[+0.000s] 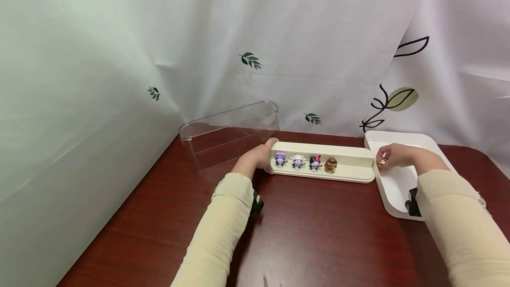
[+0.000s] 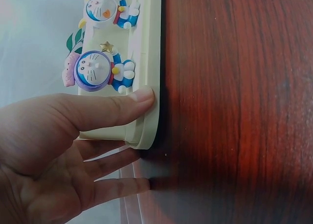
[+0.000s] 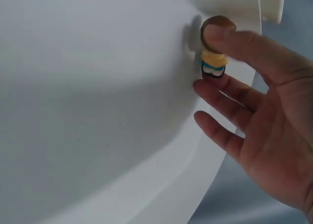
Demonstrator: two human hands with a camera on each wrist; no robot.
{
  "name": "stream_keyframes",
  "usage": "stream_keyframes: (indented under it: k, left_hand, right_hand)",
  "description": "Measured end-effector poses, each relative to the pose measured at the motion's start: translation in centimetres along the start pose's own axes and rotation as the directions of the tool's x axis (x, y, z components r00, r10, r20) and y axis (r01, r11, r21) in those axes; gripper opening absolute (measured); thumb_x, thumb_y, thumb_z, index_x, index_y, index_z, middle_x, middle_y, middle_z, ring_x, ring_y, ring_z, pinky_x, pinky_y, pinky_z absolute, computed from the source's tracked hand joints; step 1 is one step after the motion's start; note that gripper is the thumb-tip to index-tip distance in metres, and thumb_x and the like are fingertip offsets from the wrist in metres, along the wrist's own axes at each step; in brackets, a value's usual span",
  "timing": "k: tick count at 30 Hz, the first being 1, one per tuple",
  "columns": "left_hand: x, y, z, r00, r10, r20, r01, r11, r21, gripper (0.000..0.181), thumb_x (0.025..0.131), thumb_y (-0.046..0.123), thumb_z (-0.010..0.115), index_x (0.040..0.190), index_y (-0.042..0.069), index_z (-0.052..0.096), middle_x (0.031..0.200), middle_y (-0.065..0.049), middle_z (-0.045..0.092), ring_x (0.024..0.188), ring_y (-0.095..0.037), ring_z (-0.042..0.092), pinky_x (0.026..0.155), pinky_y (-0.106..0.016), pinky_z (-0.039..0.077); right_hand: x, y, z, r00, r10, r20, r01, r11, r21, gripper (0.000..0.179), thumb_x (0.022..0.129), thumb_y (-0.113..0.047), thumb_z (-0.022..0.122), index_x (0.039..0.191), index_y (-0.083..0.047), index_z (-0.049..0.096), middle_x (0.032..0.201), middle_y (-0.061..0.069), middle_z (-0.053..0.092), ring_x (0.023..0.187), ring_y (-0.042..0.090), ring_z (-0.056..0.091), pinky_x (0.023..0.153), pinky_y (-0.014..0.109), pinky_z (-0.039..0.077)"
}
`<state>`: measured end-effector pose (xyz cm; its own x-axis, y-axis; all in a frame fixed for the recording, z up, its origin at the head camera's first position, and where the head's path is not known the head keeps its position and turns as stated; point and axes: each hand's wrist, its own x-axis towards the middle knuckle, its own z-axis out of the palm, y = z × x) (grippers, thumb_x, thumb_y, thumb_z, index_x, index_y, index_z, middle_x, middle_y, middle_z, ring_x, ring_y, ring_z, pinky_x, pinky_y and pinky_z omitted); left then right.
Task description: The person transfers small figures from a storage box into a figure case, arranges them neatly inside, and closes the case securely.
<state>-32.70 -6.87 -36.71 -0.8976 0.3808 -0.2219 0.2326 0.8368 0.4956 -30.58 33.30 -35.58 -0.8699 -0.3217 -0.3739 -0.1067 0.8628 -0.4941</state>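
Note:
My left hand (image 1: 259,156) holds the left end of a long cream display stand (image 1: 358,172). In the left wrist view its thumb lies on the stand's front rim, with the other fingers around the end. A row of small figurines stands on it: one in a purple hat (image 1: 280,159), one in a white horned hat (image 1: 297,161), one with a black and red top (image 1: 314,163) and a brown one (image 1: 330,164). At the stand's right end, my right hand (image 1: 398,155) pinches another small figurine (image 3: 213,62), brown on top and yellow below, inside a white tray (image 1: 402,189) near its wall.
Behind the left arm stands a clear plastic cover (image 1: 231,136), upright against the curtain side. All of it sits on a dark red-brown wooden table (image 1: 318,225). White curtain (image 1: 299,56) with leaf prints hangs at the back and left.

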Motion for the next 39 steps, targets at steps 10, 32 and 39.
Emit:
stream_keyframes:
  k: [10, 32, 39]
  left_hand:
    - [0.0, 0.1, 0.0, 1.000, 0.005, 0.000, -0.005, 1.000, 0.008, 0.101, 0.069, 0.003, 0.081, 0.145, 0.020, 0.016, 0.119, -0.016, 0.050, 0.102, -0.023, 0.048, 0.088, -0.036, 0.040]
    - [0.3, -0.1, 0.1, 1.000, 0.009, 0.006, -0.009, 1.000, 0.001, 0.102, 0.070, 0.003, 0.080, 0.146, 0.020, 0.015, 0.121, -0.018, 0.049, 0.099, -0.023, 0.048, 0.087, -0.036, 0.040]
    - [0.2, -0.1, 0.2, 1.000, 0.006, -0.003, -0.006, 1.000, -0.001, 0.101, 0.070, 0.003, 0.080, 0.146, 0.020, 0.016, 0.123, -0.017, 0.049, 0.105, -0.024, 0.047, 0.089, -0.037, 0.039]
  right_hand:
    - [-1.4, 0.9, -0.9, 0.997, 0.016, -0.073, -0.017, 1.000, -0.002, 0.042, 0.088, -0.033, 0.058, 0.105, 0.005, 0.061, 0.095, 0.011, 0.063, 0.092, 0.027, 0.056, 0.075, 0.045, 0.047]
    - [-1.6, 0.5, -0.9, 0.997, 0.039, -0.070, -0.028, 0.988, 0.151, 0.048, 0.080, -0.012, 0.071, 0.115, 0.013, 0.049, 0.093, 0.006, 0.059, 0.081, 0.015, 0.054, 0.069, 0.036, 0.048]
    - [-1.7, 0.6, -0.9, 0.992, 0.040, -0.119, -0.022, 0.989, 0.144, 0.043, 0.078, -0.009, 0.072, 0.107, 0.015, 0.052, 0.089, 0.004, 0.063, 0.078, 0.012, 0.056, 0.068, 0.034, 0.049]
